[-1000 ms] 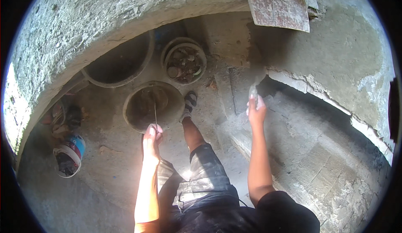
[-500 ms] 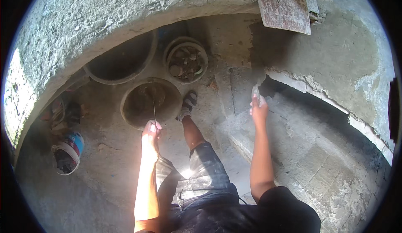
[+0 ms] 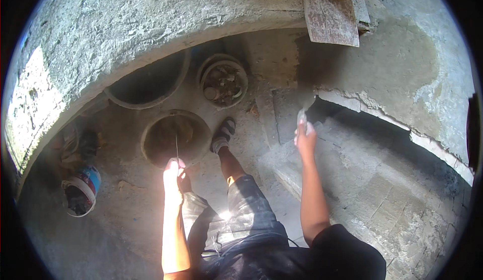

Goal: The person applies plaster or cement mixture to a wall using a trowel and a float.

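Observation:
My left hand (image 3: 173,177), brightly sunlit, is closed round the near end of a thin straight tool (image 3: 176,147), seen edge-on, so its exact kind does not show. Beyond it on the floor stands a round tub (image 3: 146,144) with greyish-brown stuff inside. On the right, my right hand (image 3: 305,138) grips a trowel (image 3: 302,115) by its pale handle, thumb laid along it. The trowel's greyish blade is hard to make out against the wall. Just past it are a darker, damp-looking patch (image 3: 317,66) and the broken edge of the plaster (image 3: 347,99).
A bucket of rubble (image 3: 225,84) and a large dark basin (image 3: 151,104) stand beyond the tub. A white-and-blue bucket (image 3: 83,192) lies tipped at left. A rough concrete ledge (image 3: 151,23) arches across the top; boards (image 3: 332,21) jut out there. Blockwork (image 3: 382,194) rises at right.
The view has shifted, so the tub and ledge sit slightly lower. My left hand is lower and a little left; my right hand is slightly lower and left. Both keep their tools.

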`<state>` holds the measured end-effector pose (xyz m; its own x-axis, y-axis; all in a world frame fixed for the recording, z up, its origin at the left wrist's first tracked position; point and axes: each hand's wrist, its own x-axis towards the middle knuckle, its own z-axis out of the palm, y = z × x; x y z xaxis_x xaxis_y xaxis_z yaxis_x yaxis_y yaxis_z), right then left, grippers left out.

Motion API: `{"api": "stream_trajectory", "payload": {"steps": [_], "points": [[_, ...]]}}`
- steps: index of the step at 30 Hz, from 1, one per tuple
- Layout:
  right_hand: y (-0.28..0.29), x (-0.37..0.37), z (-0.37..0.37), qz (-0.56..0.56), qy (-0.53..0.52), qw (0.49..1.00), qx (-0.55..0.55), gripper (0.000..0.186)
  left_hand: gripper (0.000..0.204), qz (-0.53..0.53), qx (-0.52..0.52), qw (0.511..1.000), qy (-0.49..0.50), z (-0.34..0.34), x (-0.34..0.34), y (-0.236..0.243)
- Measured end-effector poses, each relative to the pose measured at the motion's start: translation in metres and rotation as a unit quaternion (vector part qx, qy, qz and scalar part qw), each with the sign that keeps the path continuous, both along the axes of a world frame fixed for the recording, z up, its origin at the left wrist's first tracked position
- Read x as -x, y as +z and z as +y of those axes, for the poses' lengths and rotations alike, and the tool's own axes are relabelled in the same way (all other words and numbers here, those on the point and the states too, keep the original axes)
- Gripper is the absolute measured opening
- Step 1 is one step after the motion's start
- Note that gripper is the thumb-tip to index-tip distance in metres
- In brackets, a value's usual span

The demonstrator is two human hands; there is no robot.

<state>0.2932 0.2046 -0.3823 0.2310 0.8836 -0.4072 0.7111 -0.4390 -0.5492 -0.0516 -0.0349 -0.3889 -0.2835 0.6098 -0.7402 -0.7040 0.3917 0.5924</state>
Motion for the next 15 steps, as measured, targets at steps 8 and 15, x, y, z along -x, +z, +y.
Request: {"api": "stream_trajectory", "payload": {"steps": [8,15], "points": [[-0.012,-0.019,-0.062,0.105,-0.230,0.963,0.089,0.042,0.032,0.009,0.001,1.000,0.027,-0.006,0.010,0.007],[-0.001,-0.009,-0.051,-0.034,0.029,0.992,0.120,0.042,0.034,0.015,-0.003,0.999,0.048,0.000,0.014,0.008]]}}
